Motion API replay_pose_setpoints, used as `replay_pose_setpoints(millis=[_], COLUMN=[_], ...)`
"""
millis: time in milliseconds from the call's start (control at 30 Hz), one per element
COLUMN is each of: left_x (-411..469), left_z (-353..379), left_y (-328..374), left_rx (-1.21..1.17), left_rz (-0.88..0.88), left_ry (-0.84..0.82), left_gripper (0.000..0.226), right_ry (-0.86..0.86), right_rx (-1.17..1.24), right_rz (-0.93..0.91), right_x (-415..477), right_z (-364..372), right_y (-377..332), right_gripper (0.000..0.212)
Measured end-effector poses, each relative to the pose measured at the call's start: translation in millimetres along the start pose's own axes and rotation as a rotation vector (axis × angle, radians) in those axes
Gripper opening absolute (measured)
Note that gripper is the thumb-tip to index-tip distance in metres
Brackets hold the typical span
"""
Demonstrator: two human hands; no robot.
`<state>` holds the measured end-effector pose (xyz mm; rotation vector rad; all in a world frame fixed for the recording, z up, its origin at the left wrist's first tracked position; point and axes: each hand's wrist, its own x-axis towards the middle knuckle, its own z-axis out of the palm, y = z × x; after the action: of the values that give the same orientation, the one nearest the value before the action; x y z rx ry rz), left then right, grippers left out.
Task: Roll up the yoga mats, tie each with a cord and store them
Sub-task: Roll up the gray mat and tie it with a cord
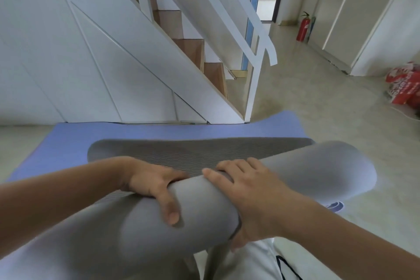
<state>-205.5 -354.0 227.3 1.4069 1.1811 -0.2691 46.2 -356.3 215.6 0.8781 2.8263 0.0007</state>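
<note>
The grey yoga mat (204,209) was partly rolled, and the thick roll lay across the lower middle of the view, running from lower left to upper right. Its unrolled part, with a fine ribbed surface, lay flat beyond the roll, on top of a blue yoga mat (72,143) that was spread on the floor (306,109).

Both hands were on the roll. The left hand (154,184) grasped it, with the fingers curled over the far side and the thumb pressed on the near side. The right hand (250,200) lay just beside it, near the middle of the roll. Its fingers were spread over the top and its thumb reached under the lower edge, so it also held the mat. The fingertips of the two hands were close together but apart.

Behind the mats stood a white staircase (193,52) with wooden steps. A red fire extinguisher (303,27) stood far back by the wall on the right. A red bag (404,86) lay on the floor at the right edge.
</note>
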Motion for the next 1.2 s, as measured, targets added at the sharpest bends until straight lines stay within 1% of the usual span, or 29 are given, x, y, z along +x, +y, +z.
replay_pose_setpoints(millis=[100, 133, 167, 200, 300, 333, 367, 400, 433, 467, 500, 533, 567, 600, 633, 700, 767, 933, 1000, 1067, 1100, 1133, 1167, 1200], left_x=[3.5, 3.3, 3.2, 3.5, 22.3, 32.3, 41.8, 52.3, 62.2, 70.6, 76.6, 80.1, 81.2, 79.7, 75.6, 64.3, 56.5, 37.9, 28.0, 18.5, 13.9, 10.8, 10.9, 12.9], left_z=[-13.3, -18.6, -24.5, -29.9, -48.1, -55.0, -59.4, -62.0, -62.0, -62.4, -62.5, -61.6, -60.9, -62.3, -64.3, -65.7, -65.4, -46.2, -35.5, -25.6, -21.8, -17.8, -13.0, -7.2], left_y=[-5.1, -2.5, 0.1, 5.3, 17.2, 19.2, 21.4, 21.6, 22.7, 23.2, 23.5, 25.3, 27.9, 31.1, 36.2, 49.1, 56.8, 62.5, 66.0, 63.0, 60.8, 59.1, 56.1, 51.8], left_rx=[-0.081, -0.068, -0.033, -0.006, 0.014, 0.155, 0.428, 0.679, 0.859, 0.904, 0.840, 0.781, 0.741, 0.735, 0.737, 0.736, 0.731, 0.750, 0.776, 0.618, 0.530, 0.508, 0.551, 0.604], left_rz=[-0.009, -0.008, 0.002, 0.036, 0.145, 0.130, 0.087, 0.036, -0.020, -0.095, -0.150, -0.171, -0.164, -0.143, -0.126, -0.089, -0.096, -0.138, -0.141, -0.164, -0.172, -0.161, -0.154, -0.145], left_ry=[-0.038, -0.047, -0.016, 0.064, 0.515, 0.647, 0.759, 0.806, 0.784, 0.714, 0.648, 0.615, 0.605, 0.625, 0.641, 0.645, 0.647, 0.664, 0.642, 0.545, 0.487, 0.454, 0.453, 0.488], left_gripper=[0.075, 0.075, 0.073, 0.069, 0.051, 0.048, 0.052, 0.064, 0.076, 0.084, 0.081, 0.066, 0.046, 0.034, 0.032, 0.036, 0.038, 0.042, 0.046, 0.050, 0.060, 0.076, 0.089, 0.097], right_ry=[-0.051, -0.069, -0.080, -0.091, -0.115, -0.125, -0.133, -0.141, -0.143, -0.145, -0.148, -0.149, -0.153, -0.163, -0.173, -0.160, -0.129, 0.036, 0.111, 0.151, 0.170, 0.205, 0.252, 0.290], right_rx=[0.074, 0.115, 0.153, 0.184, 0.231, 0.246, 0.260, 0.266, 0.264, 0.262, 0.263, 0.265, 0.270, 0.283, 0.300, 0.326, 0.316, 0.358, 0.405, 0.470, 0.479, 0.459, 0.415, 0.364], right_rz=[0.004, 0.004, 0.005, 0.008, 0.009, 0.010, 0.009, 0.006, 0.001, 0.000, 0.001, 0.002, 0.007, 0.018, 0.035, 0.081, 0.111, 0.131, 0.214, 0.323, 0.349, 0.357, 0.356, 0.357], right_x=[14.2, 18.7, 22.9, 26.3, 35.9, 38.7, 40.6, 41.8, 43.0, 43.6, 43.9, 44.1, 44.5, 45.0, 46.0, 48.7, 51.5, 42.2, 36.5, 33.7, 33.4, 33.1, 33.0, 32.9], right_z=[-11.5, -16.0, -19.9, -21.9, -24.2, -24.9, -25.6, -25.7, -25.5, -24.8, -24.1, -23.3, -22.7, -22.9, -23.2, -24.7, -23.9, -12.9, -12.5, -13.3, -13.8, -12.8, -10.7, -8.0], right_y=[12.5, 16.6, 20.1, 22.8, 27.4, 28.6, 29.5, 30.2, 31.1, 31.9, 32.6, 33.4, 35.1, 37.5, 40.4, 45.8, 48.8, 47.8, 47.5, 48.1, 48.0, 48.4, 49.1, 49.7], right_gripper=[0.120, 0.115, 0.111, 0.108, 0.099, 0.097, 0.096, 0.095, 0.094, 0.094, 0.094, 0.093, 0.093, 0.093, 0.094, 0.093, 0.091, 0.095, 0.092, 0.085, 0.081, 0.079, 0.080, 0.086])
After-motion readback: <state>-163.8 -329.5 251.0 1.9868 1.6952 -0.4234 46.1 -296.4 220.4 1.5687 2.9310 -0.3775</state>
